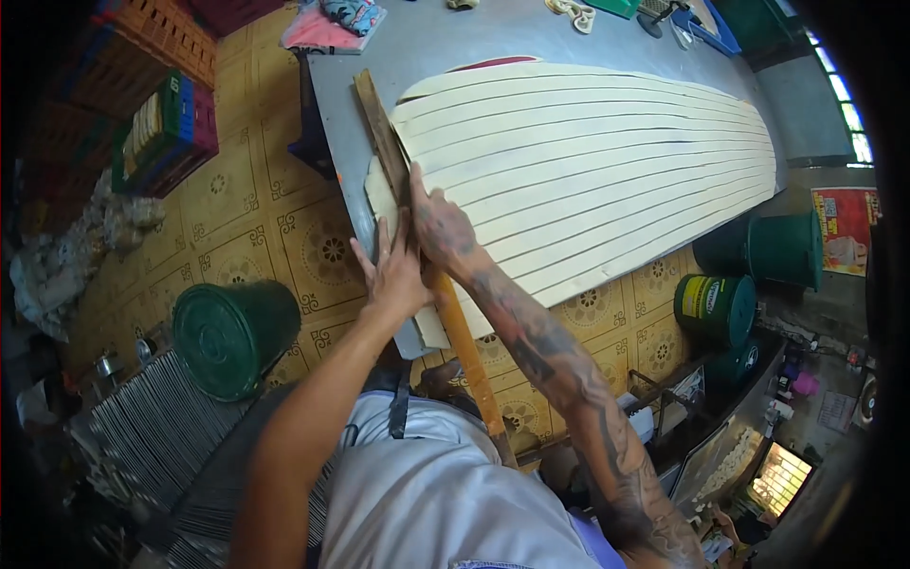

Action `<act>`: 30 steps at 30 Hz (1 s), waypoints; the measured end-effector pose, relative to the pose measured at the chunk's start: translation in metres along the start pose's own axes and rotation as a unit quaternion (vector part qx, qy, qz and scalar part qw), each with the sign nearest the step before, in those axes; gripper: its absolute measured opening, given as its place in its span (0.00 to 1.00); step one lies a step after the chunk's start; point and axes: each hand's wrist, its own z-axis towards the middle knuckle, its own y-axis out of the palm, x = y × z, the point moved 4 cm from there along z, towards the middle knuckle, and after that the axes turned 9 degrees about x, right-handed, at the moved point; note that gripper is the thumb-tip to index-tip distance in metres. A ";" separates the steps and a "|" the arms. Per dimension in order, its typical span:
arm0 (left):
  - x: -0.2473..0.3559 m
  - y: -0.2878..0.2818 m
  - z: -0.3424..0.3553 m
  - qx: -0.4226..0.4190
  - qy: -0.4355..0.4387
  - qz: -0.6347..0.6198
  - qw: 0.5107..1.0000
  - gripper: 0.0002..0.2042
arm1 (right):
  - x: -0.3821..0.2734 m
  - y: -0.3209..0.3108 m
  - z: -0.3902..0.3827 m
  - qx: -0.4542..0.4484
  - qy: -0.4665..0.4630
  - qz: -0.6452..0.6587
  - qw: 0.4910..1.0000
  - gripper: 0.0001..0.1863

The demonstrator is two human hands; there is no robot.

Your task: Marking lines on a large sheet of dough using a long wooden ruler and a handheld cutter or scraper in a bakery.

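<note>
A large pale sheet, likely dough [588, 171], lies on the grey table [346, 123], marked by several long lines into strips. A long wooden bar [377, 119] runs along the sheet's left end and on toward my body. My left hand [393, 280] rests across the bar with fingers spread, near a narrow pale offcut [379, 190]. My right hand [443, 228] is beside it at the bar's right edge, index finger pointing along it and other fingers curled; whatever they hold is hidden.
Green bins [227, 337] stand on the tiled floor left and right of the table. Stacked crates [166, 133] and bags [66, 247] line the left side. Folded cloths [332, 28], sandals [569, 14] and a blue tray [711, 28] sit at the table's far edge. Metal racks [142, 427] are near my left.
</note>
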 end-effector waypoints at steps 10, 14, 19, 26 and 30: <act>-0.013 0.008 0.003 0.036 -0.002 -0.028 0.999 0.71 | 0.000 0.049 0.126 0.046 -0.057 0.018 0.997 0.38; 0.006 0.005 0.009 0.022 0.011 0.000 1.000 0.73 | 0.029 0.043 0.076 0.086 -0.120 0.064 0.987 0.38; -0.017 0.017 0.015 0.038 0.006 0.056 0.998 0.74 | 0.019 0.017 -0.083 0.021 -0.011 0.054 0.998 0.39; 0.007 0.005 0.014 0.021 0.012 0.095 0.995 0.71 | 0.032 -0.011 -0.278 -0.038 0.042 -0.003 0.998 0.39; 0.011 0.049 0.013 0.028 0.045 0.092 0.994 0.69 | 0.023 -0.003 -0.288 -0.037 0.056 -0.010 0.998 0.39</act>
